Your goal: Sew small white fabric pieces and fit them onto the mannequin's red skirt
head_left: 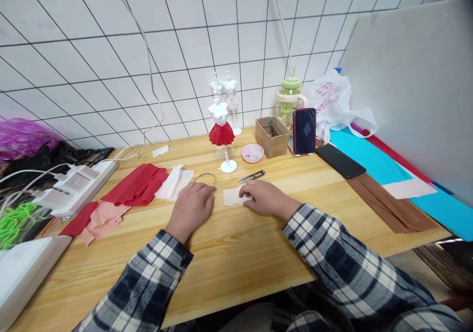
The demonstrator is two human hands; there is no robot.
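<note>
Resting palm down on the wooden surface, the left hand is loosely open, fingers slightly bent, tips beside the thin hoop. The right hand reaches in with its fingers curled toward the thumb over one end of the pale cloth piece; whether it grips cannot be told. The cloth lies between the hands, near the snips.

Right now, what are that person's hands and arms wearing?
The left hand and right hand are bare: no gloves. Both plaid sleeves are dark navy or black, grey and cream, in big checks, and reach the wrists, where the cuffs look buttoned.
</note>
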